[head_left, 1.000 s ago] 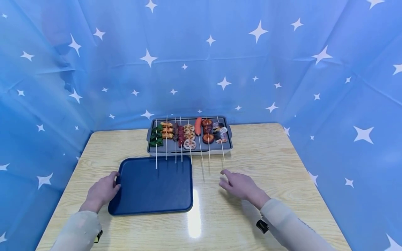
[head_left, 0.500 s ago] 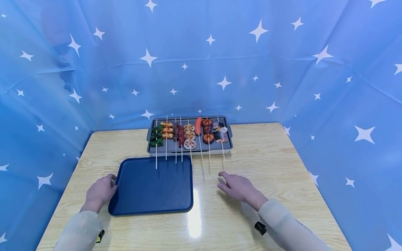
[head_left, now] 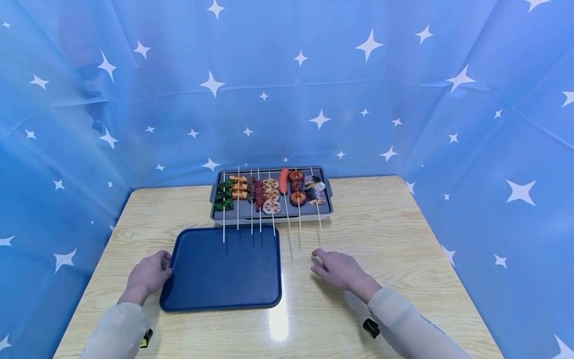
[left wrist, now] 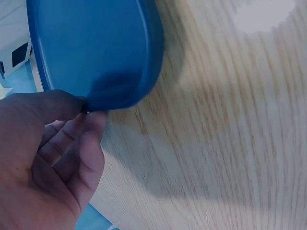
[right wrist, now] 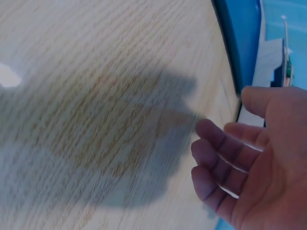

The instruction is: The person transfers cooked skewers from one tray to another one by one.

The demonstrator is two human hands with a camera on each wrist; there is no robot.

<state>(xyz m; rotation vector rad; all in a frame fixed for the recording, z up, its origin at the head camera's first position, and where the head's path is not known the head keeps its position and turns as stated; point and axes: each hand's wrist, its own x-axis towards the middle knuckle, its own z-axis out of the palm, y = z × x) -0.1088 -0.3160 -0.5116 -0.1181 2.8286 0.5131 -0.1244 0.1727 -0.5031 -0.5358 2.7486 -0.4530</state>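
Note:
My left hand [head_left: 149, 273] pinches the left edge of a dark blue rectangular tray [head_left: 224, 279]. In the left wrist view, the thumb lies on top of the tray's rim [left wrist: 120, 98] and the fingers curl below it. To the right of the tray, my right hand [head_left: 341, 269] hovers low over the table with nothing in it; its fingers [right wrist: 206, 153] are loosely bent. Behind the tray stands a grey grill pan [head_left: 291, 212] on a white base. Several skewers lie side by side on it, among them a sausage [head_left: 283, 180] and lotus root slices [head_left: 271, 207].
Skewer sticks [head_left: 224, 224] jut over the pan's front side, some reaching above the tray's far part. The pale wooden table [head_left: 385, 219] has blue star-patterned curtains [head_left: 287, 99] behind it and on both sides.
The tray has shifted slightly right and toward me, with my left hand moving along. My right hand has drifted slightly left; the skewers stay where they were.

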